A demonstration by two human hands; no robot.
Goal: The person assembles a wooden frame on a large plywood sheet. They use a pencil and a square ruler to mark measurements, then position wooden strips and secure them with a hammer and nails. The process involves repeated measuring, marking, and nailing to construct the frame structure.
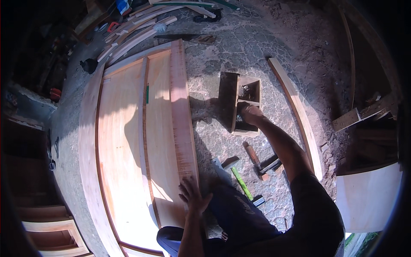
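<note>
A large wooden door-like panel point(160, 100) lies on the ground to my left, framed with long boards. My left hand point(193, 198) rests on its right-hand board with the fingers spread, holding nothing. Ahead of me my right hand point(251, 114) reaches into a small open wooden box point(246, 133) with a divider across it. The fingers of that hand are in shadow inside the box, so what they touch is hidden. Small things I cannot make out lie in the box's far compartment. Between the box and my knee is a hammer point(251, 155) with a wooden handle.
A bright green strip-like tool point(242, 183) lies near my leg. To the right a long timber point(296, 109) lies on the cracked ground. Several wood strips point(136, 35) are piled at the far left. A pale sheet point(366, 199) stands at the right, a wooden frame point(55, 231) at lower left.
</note>
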